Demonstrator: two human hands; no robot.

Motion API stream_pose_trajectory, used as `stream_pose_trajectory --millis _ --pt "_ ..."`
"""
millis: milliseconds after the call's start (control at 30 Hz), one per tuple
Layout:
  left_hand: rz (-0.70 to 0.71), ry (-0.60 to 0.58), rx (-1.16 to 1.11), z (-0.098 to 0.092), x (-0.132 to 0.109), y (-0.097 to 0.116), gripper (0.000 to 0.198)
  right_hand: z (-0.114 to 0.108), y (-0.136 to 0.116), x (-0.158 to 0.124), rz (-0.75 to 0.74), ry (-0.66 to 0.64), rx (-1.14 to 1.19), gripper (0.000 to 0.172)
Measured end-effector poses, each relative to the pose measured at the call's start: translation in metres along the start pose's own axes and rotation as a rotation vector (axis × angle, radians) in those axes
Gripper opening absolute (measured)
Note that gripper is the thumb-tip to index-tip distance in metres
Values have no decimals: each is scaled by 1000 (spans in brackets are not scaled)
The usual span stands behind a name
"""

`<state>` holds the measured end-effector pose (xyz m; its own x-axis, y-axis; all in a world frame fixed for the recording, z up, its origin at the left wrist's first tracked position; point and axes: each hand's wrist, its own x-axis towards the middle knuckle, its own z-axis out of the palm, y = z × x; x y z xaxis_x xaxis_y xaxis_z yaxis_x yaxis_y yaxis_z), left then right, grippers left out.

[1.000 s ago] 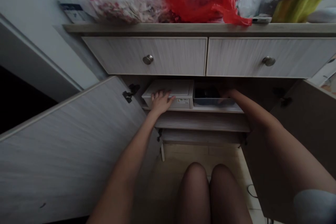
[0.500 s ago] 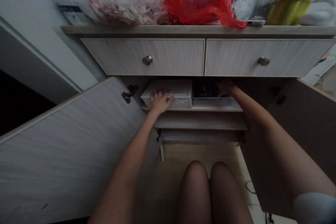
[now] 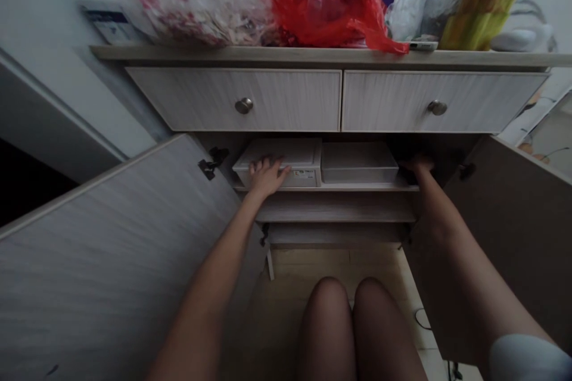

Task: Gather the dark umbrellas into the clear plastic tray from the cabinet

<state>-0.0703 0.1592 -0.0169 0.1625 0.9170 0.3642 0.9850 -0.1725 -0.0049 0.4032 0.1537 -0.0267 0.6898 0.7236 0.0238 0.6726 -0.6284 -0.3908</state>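
Observation:
My left hand (image 3: 267, 176) rests with fingers spread on the front edge of a white lidded box (image 3: 286, 155) on the upper shelf. Beside that box stands a translucent plastic bin (image 3: 360, 164), with no dark thing showing in it. My right hand (image 3: 420, 164) is deep in the cabinet, just right of the bin. Its fingers are curled at a dark, black bundle (image 3: 402, 147), whose kind and outline are lost in shadow.
Both cabinet doors, left (image 3: 134, 250) and right (image 3: 487, 238), stand swung out around my arms. Two closed drawers (image 3: 236, 86) sit above. On the top lie a red plastic bag (image 3: 330, 6), a clear bag (image 3: 201, 6) and a yellow packet (image 3: 482, 12). My knees (image 3: 330, 303) are below.
My right hand has moved right, out of the translucent bin, and the black bundle has gone from the bin to its right side. My left hand stays on the white box.

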Motion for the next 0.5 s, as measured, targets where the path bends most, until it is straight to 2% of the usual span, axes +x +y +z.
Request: stream_pose_trajectory --millis 100,167,233,300,367,400,467,500 --pt "-5 -27 -2 1 1 -2 59 16 -3 1 52 18 -16 104" --pt "-9 -53 -19 2 3 -2 60 17 -9 -1 34 42 15 97" --pt "-11 -70 -46 1 7 -2 61 13 -14 -10 -47 135 101 82" --pt "-7 -78 -81 -1 12 -2 62 14 -8 -33 -182 298 257 67" --pt "2 -44 -131 -4 13 0 62 28 16 -76 -328 454 462 60" --pt "9 4 -165 -4 9 1 63 40 37 -107 -395 511 563 60" --pt "-3 164 -256 0 -18 7 63 71 94 -183 -420 553 712 61" --pt "-25 260 -313 6 -41 11 63 88 128 -227 -395 495 736 60"
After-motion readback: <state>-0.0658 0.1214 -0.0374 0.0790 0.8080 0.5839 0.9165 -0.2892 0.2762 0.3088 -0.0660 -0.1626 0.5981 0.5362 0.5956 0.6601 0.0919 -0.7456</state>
